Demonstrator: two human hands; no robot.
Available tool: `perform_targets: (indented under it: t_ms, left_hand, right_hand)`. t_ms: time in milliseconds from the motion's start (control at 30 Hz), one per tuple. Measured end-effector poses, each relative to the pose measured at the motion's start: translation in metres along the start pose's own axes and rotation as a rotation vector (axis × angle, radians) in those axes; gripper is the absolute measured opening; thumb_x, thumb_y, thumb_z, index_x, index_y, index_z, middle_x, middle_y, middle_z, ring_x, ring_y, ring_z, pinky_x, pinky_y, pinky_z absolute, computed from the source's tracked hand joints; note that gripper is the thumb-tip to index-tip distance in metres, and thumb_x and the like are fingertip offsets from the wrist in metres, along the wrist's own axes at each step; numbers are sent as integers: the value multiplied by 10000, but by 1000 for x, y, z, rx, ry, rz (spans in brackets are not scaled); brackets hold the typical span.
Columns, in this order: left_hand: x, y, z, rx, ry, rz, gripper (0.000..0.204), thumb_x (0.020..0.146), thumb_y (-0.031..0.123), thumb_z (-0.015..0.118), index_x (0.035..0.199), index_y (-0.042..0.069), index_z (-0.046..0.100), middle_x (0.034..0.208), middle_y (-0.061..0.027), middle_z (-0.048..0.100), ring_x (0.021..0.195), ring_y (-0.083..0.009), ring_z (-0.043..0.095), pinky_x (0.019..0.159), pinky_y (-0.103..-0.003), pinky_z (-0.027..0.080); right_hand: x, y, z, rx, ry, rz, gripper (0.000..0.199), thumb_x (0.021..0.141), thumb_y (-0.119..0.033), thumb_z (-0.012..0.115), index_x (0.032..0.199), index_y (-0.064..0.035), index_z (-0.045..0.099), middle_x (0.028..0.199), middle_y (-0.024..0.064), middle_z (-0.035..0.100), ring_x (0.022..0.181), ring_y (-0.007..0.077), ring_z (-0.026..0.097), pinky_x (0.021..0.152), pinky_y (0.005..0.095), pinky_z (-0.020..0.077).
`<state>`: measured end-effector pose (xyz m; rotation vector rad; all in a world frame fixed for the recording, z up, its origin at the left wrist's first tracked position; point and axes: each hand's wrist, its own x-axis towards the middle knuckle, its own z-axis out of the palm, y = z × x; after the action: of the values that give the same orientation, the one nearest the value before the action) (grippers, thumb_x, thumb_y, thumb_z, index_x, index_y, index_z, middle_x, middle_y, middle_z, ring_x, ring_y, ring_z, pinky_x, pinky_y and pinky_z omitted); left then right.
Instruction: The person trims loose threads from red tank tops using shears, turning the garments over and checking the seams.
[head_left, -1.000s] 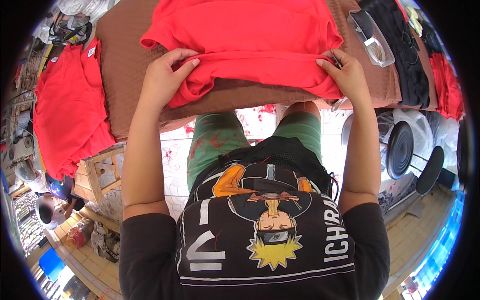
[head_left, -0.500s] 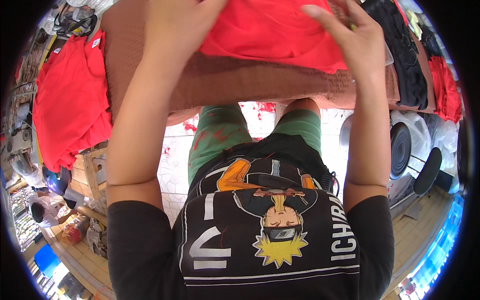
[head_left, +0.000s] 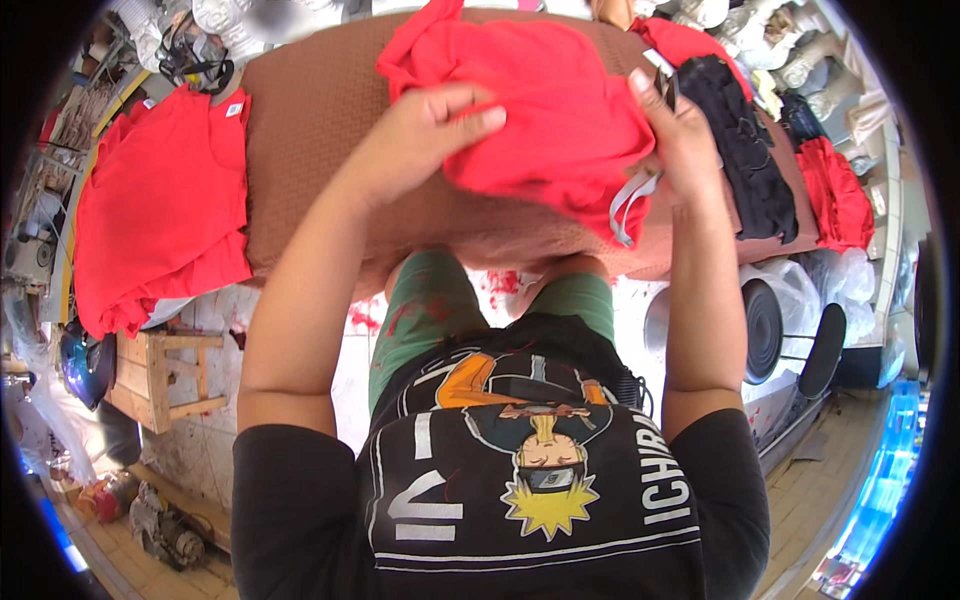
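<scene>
A bunched red garment (head_left: 550, 110) is in front of me over the brown cloth-covered table. My left hand (head_left: 425, 135) is at its left side, thumb and fingers closed on a bit of the fabric. At the garment's right edge, my right hand (head_left: 685, 140) is closed around a small dark tool (head_left: 664, 90) that looks like thread snips; its lower part is hidden in the palm. A pale grey strip (head_left: 630, 205), like a tape or label, dangles from the garment just below the right hand.
A pile of red garments (head_left: 165, 205) lies on the table's left end. Black garments (head_left: 740, 150) lie to the right, with more red cloth (head_left: 835, 195) beyond. A wooden stool (head_left: 150, 375) stands at lower left; a round black pad (head_left: 763, 330) and plastic bags are at lower right.
Both hands have come nearer to me, and the red garment is now more bunched. The pale strip and the dark tool have come into sight.
</scene>
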<state>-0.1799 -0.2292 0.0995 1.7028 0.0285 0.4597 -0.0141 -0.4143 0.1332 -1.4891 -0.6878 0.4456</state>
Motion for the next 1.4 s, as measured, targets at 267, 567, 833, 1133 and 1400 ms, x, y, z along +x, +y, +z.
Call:
perform_targets:
  t_ms: [267,567,833,1133,1400]
  left_hand:
    - [-13,6,16,-54,-143,-115,270,890,235,610,1001,-9,638,851,20,621,804,-44,532,756,-216,443]
    - [25,20,47,98,-135,43,251,877,161,617,1050,-21,611,960,-17,632,916,-61,561,825,-224,451]
    - [50,77,24,-460,394,312,190,856,94,598,1019,-3,614,950,-40,635,858,-128,587,757,-252,474]
    - [8,122,-79,371,882,917,168,861,51,547,972,-47,626,967,-113,647,866,-171,637,780,-276,529]
    - [30,132,-123,69,706,449,403,857,235,582,1168,-10,508,1174,-111,534,1073,-200,513,929,-326,387]
  right_hand:
    - [-13,-9,-18,7,-162,38,268,894,-284,610,868,-20,649,738,-15,629,636,35,542,580,201,431]
    - [-7,-4,-19,-65,-312,0,230,885,-276,625,892,-50,667,762,-42,613,704,-2,500,630,185,432]
    - [5,25,-42,-999,-30,-74,328,731,-186,673,1033,-64,632,930,203,645,910,375,610,789,407,482]
    - [-29,-61,-149,-269,-172,-138,291,755,-137,627,1011,1,614,897,83,650,763,137,603,675,293,471]
    - [40,-77,-169,-319,-22,-200,378,770,-292,639,996,10,618,880,80,656,778,133,608,723,286,465]
